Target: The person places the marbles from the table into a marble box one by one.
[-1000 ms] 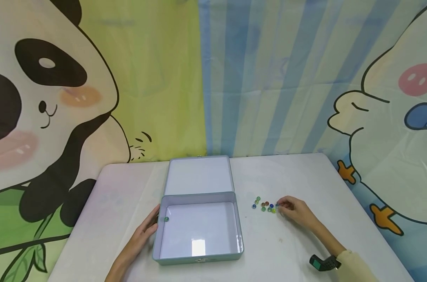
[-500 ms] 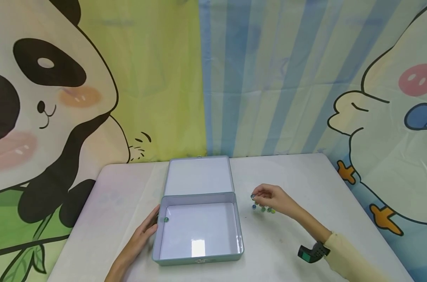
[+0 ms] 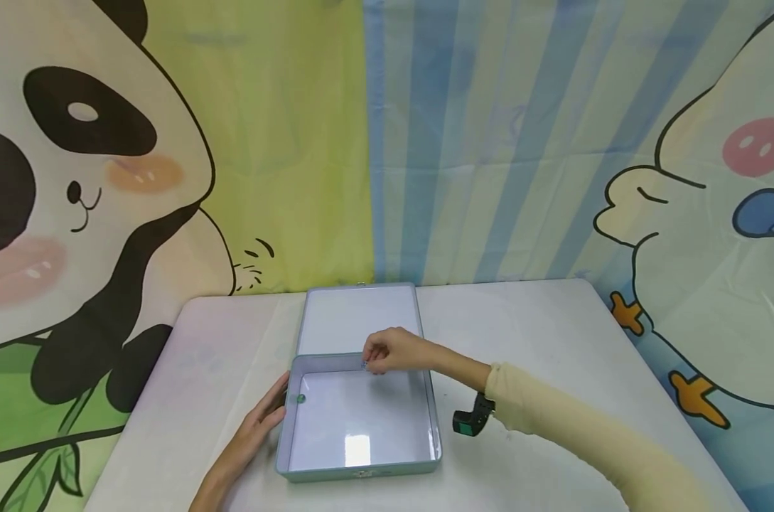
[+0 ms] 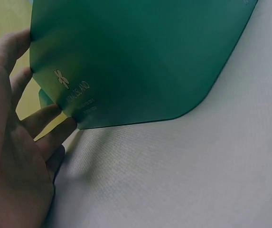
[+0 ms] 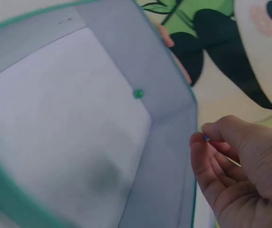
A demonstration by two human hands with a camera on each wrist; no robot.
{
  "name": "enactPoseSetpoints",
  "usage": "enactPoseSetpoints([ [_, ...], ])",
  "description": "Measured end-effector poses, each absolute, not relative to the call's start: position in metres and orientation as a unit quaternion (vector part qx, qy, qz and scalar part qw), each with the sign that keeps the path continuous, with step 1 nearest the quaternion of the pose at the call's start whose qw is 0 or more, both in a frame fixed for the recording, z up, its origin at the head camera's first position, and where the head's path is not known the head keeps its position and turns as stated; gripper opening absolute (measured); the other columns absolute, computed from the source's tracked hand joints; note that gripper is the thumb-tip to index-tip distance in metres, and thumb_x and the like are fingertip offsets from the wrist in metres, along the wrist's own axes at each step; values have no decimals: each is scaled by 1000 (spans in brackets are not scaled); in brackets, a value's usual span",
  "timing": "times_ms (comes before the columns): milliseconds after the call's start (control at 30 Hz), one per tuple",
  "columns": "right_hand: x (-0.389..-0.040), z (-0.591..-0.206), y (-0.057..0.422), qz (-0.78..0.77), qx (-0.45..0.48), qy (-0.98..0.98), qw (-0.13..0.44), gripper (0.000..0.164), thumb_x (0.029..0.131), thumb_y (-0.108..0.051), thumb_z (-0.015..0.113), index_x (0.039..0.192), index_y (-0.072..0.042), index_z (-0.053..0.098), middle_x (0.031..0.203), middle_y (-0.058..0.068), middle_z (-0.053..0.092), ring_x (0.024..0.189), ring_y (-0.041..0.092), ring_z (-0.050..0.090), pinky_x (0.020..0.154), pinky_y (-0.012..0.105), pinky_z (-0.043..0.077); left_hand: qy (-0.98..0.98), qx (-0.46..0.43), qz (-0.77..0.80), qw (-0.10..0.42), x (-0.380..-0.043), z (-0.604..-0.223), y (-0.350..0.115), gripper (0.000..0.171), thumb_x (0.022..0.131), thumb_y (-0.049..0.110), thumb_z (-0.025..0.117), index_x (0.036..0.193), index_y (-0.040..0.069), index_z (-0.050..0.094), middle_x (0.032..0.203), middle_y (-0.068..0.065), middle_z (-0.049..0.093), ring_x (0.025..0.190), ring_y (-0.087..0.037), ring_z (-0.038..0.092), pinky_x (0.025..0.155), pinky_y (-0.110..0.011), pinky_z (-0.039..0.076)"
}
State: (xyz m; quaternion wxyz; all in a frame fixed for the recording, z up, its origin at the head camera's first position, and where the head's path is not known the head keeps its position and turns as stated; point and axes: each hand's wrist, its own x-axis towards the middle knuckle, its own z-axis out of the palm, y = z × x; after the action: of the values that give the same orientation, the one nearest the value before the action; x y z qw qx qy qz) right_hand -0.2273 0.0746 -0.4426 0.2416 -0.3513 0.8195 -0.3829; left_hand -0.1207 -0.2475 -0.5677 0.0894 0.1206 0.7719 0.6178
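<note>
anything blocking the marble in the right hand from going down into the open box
Nothing visible does. The right hand pinches the blue marble near the far edge of the box; the lid is folded back, leaving the top open, and the green marble sits off to the left.

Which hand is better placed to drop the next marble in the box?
Right, most likely. The right hand pinches what looks like a blue marble and appears over the open box. The left hand is outside, its fingers against the box's left side.

Green box (image 4: pixel 131 61) — green marble (image 5: pixel 138 94)
</note>
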Motion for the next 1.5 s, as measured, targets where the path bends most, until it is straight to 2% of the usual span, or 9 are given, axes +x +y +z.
enactPoseSetpoints([
  [200,-229,-461,29,-336,-376,803,317,6,88,-3,65,94,-3,67,82,5,70,69,2,62,65,17,54,773,113,617,97,-120,-569,-248,56,104,17,38,156,28,19,163,-14,17,131,21,28,102,-2,24],
  [333,-228,-474,11,-304,-384,805,334,5,88,-3,66,93,-2,68,78,1,69,65,2,62,65,18,55,771,115,619,101,-120,-569,-248,56,105,16,36,156,28,18,163,-14,16,131,21,28,102,-2,23],
  [467,-227,-481,1,-268,-382,820,331,4,89,-6,68,90,-3,68,72,-4,65,62,0,59,63,13,52,770,115,620,99,-120,-568,-248,56,105,16,36,156,28,18,163,-15,16,131,21,27,101,-2,23],
  [800,-225,-493,-8,-247,-356,839,329,9,86,-7,72,79,-4,66,65,0,65,55,2,54,54,11,42,769,116,621,94,-122,-567,-247,56,104,15,37,156,27,19,163,-14,17,132,20,27,102,-2,22],
  [1233,-222,-495,-14,-243,-321,849,342,12,85,-9,73,76,-6,66,64,2,68,52,3,58,52,11,45,775,99,617,94,-119,-565,-246,56,104,17,39,156,28,20,163,-12,18,129,22,28,102,-3,24],
  [1400,-221,-489,-11,-199,-344,862,316,14,88,-19,72,81,-7,69,67,2,70,54,0,52,54,10,40,772,103,621,91,-120,-565,-246,56,104,17,39,156,26,20,163,-13,18,130,21,29,102,-3,24],
  [1500,-218,-479,-3,-178,-358,868,293,20,89,-26,71,93,-6,71,71,-1,71,58,-1,51,57,11,41,771,104,622,93,-119,-567,-246,56,104,16,38,156,26,20,163,-14,17,130,21,29,103,-4,25],
])
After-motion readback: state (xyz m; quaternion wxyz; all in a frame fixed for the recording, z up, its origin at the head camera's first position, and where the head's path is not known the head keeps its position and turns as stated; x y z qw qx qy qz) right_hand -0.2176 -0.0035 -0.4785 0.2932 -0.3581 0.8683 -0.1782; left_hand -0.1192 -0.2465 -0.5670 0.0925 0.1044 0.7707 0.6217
